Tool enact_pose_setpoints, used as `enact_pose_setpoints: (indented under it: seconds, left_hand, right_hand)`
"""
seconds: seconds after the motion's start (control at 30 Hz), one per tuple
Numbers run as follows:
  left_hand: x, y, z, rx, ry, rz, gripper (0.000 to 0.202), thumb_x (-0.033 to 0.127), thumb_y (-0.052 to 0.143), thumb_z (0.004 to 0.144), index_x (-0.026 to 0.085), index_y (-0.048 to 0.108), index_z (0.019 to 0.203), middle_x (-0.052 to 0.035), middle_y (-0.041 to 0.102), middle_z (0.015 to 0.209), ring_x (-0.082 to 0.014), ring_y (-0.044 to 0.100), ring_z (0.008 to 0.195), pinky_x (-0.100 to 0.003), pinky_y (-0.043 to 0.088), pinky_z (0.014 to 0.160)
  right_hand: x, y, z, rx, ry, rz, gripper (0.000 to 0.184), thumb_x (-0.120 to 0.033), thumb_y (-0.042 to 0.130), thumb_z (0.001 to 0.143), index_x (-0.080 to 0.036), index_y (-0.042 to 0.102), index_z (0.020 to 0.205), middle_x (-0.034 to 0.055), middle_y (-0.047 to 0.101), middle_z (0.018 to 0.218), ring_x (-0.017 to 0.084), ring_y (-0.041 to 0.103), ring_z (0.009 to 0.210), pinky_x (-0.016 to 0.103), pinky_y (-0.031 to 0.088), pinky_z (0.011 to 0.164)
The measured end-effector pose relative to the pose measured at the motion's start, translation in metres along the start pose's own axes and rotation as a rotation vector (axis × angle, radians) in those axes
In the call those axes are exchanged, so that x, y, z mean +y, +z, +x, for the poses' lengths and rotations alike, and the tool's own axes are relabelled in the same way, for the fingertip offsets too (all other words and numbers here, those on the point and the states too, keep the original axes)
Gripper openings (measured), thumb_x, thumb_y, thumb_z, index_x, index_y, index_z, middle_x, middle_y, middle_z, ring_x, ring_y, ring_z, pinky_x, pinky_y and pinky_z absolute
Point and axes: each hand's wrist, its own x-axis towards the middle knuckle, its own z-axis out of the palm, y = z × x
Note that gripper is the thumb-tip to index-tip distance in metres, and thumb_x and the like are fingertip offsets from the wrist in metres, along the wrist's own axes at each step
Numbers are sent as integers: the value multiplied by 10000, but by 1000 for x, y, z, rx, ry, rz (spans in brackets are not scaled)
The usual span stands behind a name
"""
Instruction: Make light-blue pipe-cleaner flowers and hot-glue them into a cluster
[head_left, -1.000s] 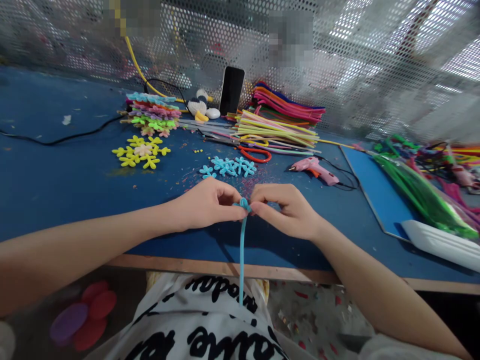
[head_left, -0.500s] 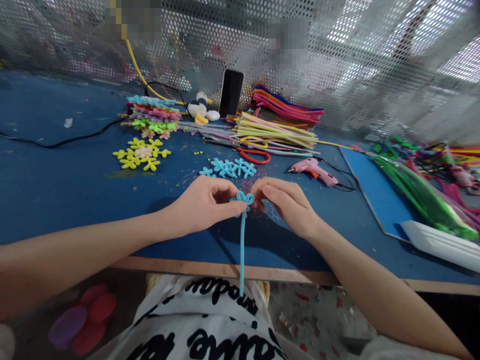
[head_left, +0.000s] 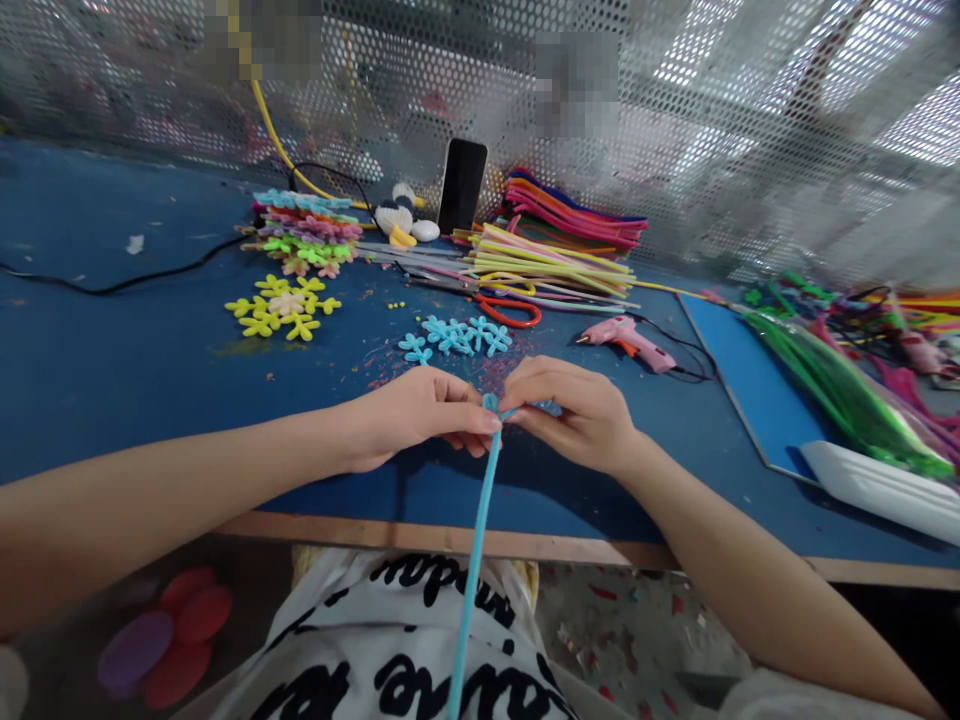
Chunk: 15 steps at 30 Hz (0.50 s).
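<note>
Both hands meet above the near part of the blue table (head_left: 112, 370). My left hand (head_left: 416, 420) pinches the top of a light blue pipe cleaner (head_left: 475, 560), whose long tail hangs down toward my lap. My right hand (head_left: 574, 412) is closed on the small folded loops at its upper end, a bit of blue showing under the fingers. Just beyond the hands lie several finished light blue pipe-cleaner flowers (head_left: 456, 337).
Yellow flowers (head_left: 283, 307) and a stack of mixed-colour flowers (head_left: 307, 230) lie at the left. Bundles of pipe cleaners (head_left: 559, 250), red-handled scissors (head_left: 510, 310), a pink glue gun (head_left: 626, 340) and an upright phone (head_left: 463, 185) sit behind. Green strands (head_left: 847, 395) lie right. A perforated screen backs the table.
The loops that showed between the fingers half a second ago are now covered by my right hand. The hanging tail has swung lower and slightly left toward my lap.
</note>
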Motion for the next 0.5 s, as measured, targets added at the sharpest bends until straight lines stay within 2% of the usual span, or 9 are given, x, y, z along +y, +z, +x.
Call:
enact_pose_setpoints:
  seconds: [0.07, 0.17, 0.27, 0.33, 0.4, 0.5]
  left_hand:
    - [1, -1, 0, 29, 42, 98, 193, 302, 800, 717, 160, 685, 658, 5, 706, 678, -101, 598, 636, -221, 451, 663]
    - [0, -3, 0, 124, 155, 415, 198, 330, 771, 726, 162, 675, 679, 21, 659, 620, -107, 541, 584, -226, 386, 580]
    - [-3, -3, -2, 260, 338, 793, 143, 307, 701, 773, 178, 685, 715, 22, 654, 631, -122, 553, 604, -241, 376, 606]
    - [-6, -2, -4, 313, 436, 963, 104, 276, 679, 786, 189, 694, 731, 7, 685, 676, -143, 598, 659, -252, 395, 663]
    - [-9, -1, -4, 321, 485, 1032, 102, 275, 669, 805, 196, 702, 750, -6, 707, 712, -156, 620, 694, -256, 405, 693]
    - [-8, -2, -3, 301, 467, 944, 176, 350, 664, 849, 190, 723, 803, -7, 704, 724, -145, 613, 675, -241, 413, 673]
  right_hand:
    - [-5, -1, 2, -41, 32, -24, 63, -147, 623, 938, -190, 668, 950, 68, 698, 834, 152, 634, 774, 279, 527, 719]
    - [-12, 0, 4, -115, 178, -41, 85, -170, 599, 938, -187, 643, 868, 40, 651, 764, 137, 572, 704, 265, 486, 674]
    - [-17, 4, 5, -179, 447, -58, 146, -207, 613, 914, -173, 631, 773, 7, 608, 696, 117, 516, 638, 247, 425, 614]
    - [-19, 7, 5, -213, 646, -39, 188, -257, 624, 900, -164, 638, 738, -9, 587, 651, 106, 477, 591, 240, 378, 560]
    - [-20, 8, 5, -226, 784, 13, 222, -314, 644, 883, -158, 647, 726, -19, 569, 616, 101, 446, 563, 236, 344, 525]
    - [-18, 5, 5, -190, 847, 96, 248, -369, 688, 853, -156, 648, 734, -29, 551, 606, 98, 430, 560, 232, 327, 512]
